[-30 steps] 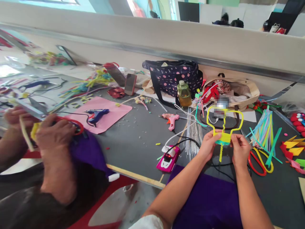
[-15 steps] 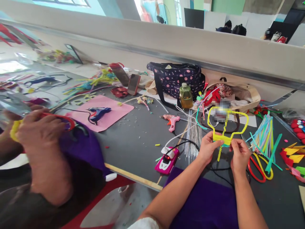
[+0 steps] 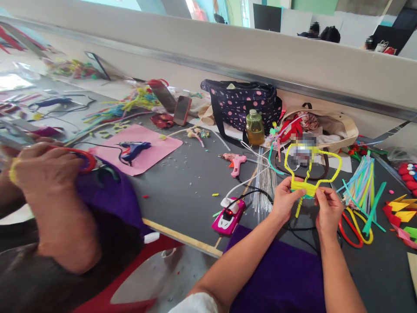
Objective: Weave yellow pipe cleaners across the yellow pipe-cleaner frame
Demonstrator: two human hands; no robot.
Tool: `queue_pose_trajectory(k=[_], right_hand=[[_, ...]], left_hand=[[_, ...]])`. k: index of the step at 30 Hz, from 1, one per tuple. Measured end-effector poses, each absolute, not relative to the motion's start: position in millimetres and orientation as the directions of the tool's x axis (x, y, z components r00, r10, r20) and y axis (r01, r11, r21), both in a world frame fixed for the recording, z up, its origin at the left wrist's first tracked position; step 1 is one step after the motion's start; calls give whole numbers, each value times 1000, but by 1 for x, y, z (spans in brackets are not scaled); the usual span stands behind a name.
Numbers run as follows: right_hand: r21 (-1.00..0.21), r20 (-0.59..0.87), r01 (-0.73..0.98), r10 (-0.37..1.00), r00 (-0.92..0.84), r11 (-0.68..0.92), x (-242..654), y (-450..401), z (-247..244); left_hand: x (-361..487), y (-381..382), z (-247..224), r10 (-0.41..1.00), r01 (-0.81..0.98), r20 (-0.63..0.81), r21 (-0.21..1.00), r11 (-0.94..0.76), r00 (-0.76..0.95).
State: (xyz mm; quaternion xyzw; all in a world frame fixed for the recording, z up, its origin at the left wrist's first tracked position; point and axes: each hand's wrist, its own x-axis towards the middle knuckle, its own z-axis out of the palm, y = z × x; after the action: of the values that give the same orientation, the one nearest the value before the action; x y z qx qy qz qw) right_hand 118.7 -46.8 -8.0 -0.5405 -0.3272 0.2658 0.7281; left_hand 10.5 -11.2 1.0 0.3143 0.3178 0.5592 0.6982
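Observation:
Between my two hands, above the table, is a yellow pipe-cleaner figure (image 3: 303,187) with a flat wrapped band, two looped outlines rising from it and a twisted stem hanging below. My left hand (image 3: 286,198) pinches the band's left end, thumb across its front. At the right end, my right hand (image 3: 328,208) grips it with thumb and fingertips. A little green shows under the band. Scissors with red and yellow handles (image 3: 352,230) lie just right of my right hand. A bundle of pastel pipe cleaners (image 3: 361,180) is behind them.
A pink power strip (image 3: 229,217) with cables and a pink glue gun (image 3: 235,163) lie left of my arms, near thin wires (image 3: 264,187). A bottle (image 3: 254,128) and dark patterned bag (image 3: 243,102) stand behind. At left, a co-worker's hand (image 3: 48,167) holds red-handled scissors (image 3: 86,157).
My grip on the yellow figure stays the same, with hardly any movement. The view has shifted slightly. The co-worker's hands at left have moved a little to the left.

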Motion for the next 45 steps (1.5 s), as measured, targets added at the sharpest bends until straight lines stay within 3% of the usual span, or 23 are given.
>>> queue_pose_trajectory(k=[8, 13, 19, 26, 35, 41, 45], right_hand=[[-966, 197, 4, 723, 662, 259, 116, -48, -5], [-966, 216, 42, 709, 672, 255, 116, -49, -5], [-968, 222, 64, 710, 668, 243, 115, -50, -8], [-962, 194, -9, 702, 685, 274, 118, -48, -6], [-962, 187, -23, 718, 670, 272, 118, -47, -6], [-966, 129, -97, 771, 624, 240, 117, -49, -5], [-967, 118, -106, 775, 621, 233, 115, -49, -4]], left_hand=[[11, -14, 3, 972, -580, -96, 788, 204, 212], [10, -14, 2, 945, -566, -178, 765, 308, 273], [13, -15, -2, 963, -603, -182, 752, 266, 197], [11, -14, 1, 942, -606, -216, 724, 330, 255], [12, -15, 2, 967, -625, -212, 739, 252, 140], [13, -17, 3, 945, -590, -219, 740, 323, 243], [15, -19, 2, 967, -614, -198, 747, 254, 160]])
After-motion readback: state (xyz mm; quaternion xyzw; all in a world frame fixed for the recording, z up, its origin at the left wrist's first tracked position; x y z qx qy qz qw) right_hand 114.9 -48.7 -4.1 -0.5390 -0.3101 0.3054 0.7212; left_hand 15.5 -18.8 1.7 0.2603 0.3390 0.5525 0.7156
